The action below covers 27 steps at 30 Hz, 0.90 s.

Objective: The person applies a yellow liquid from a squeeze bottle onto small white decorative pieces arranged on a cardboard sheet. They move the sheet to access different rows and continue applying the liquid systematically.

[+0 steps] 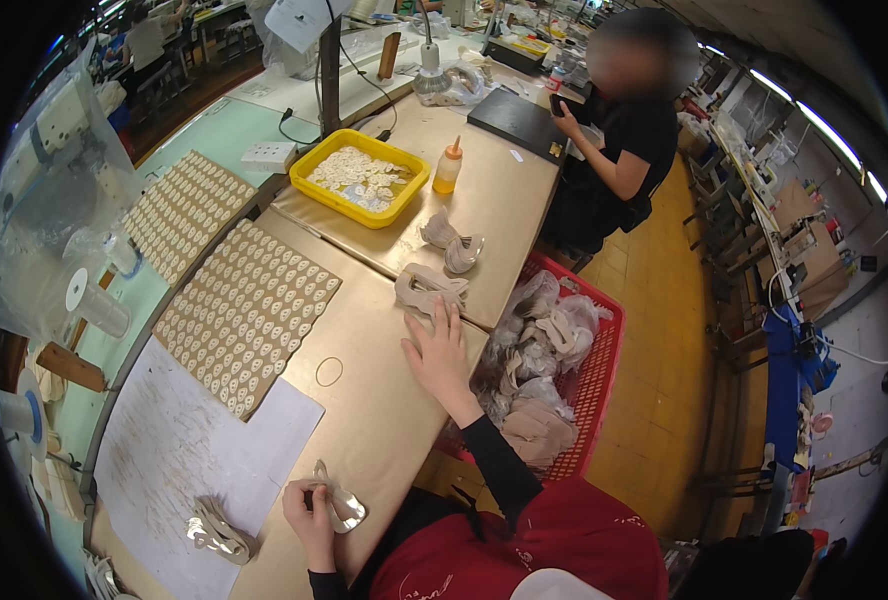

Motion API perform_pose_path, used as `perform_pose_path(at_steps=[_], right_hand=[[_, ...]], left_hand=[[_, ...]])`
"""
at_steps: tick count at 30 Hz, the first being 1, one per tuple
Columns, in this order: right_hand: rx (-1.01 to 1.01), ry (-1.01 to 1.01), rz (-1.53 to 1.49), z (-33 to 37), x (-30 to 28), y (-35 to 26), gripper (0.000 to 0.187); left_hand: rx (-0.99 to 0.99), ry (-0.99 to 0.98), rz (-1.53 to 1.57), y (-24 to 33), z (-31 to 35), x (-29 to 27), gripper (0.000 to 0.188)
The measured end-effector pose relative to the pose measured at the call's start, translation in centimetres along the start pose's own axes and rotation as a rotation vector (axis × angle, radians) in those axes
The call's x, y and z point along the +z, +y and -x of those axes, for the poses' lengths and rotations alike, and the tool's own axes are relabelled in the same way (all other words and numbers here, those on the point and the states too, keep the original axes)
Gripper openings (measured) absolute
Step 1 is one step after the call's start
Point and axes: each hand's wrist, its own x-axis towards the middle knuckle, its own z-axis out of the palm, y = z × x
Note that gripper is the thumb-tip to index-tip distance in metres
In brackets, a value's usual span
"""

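My right hand (439, 355) reaches forward on the tan tabletop, fingers spread, its fingertips at a stack of beige looped fabric pieces (426, 284). Just beyond lies a second bundle of these pieces (454, 243), pinched in at the middle. Close to the table's near edge, my left hand (310, 515) pinches a curved piece with a shiny silver face (347, 510). Its fingers partly cover the piece. Left of that hand, another clump of beige and silver pieces (219, 532) rests on a smudged white sheet (199, 440).
Two boards with rows of small oval pieces (249, 310) (189, 215) lie at left. A yellow tray (404, 205) of small white pieces and an orange-tipped squeeze bottle (448, 168) stand beyond. A red basket (604, 370) of bagged pieces adjoins the table. A person (614, 140) sits far right.
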Motion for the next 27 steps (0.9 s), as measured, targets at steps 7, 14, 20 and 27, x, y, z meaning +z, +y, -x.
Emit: perform_pose_path(at_steps=[7, 14, 20, 27], right_hand=[[0.001, 0.004, -0.003, 0.0, -0.1, -0.1, 0.044], [0.023, 0.136, -0.21, 1.3, 0.5, -1.1, 0.038], [-0.273, -0.159, -0.69, 6.9, -0.1, -7.7, 0.022], [-0.577, -0.36, -0.708, 10.1, 1.0, -13.4, 0.014]], left_hand=[[-0.003, 0.0, -0.038, 0.1, -0.2, -0.1, 0.01], [-0.094, 0.052, 0.138, -0.3, -0.2, 0.1, 0.011], [-0.222, 0.067, 0.143, 0.4, -0.2, -0.5, 0.012], [-0.239, 0.092, 0.319, 0.6, 0.1, -1.1, 0.044]])
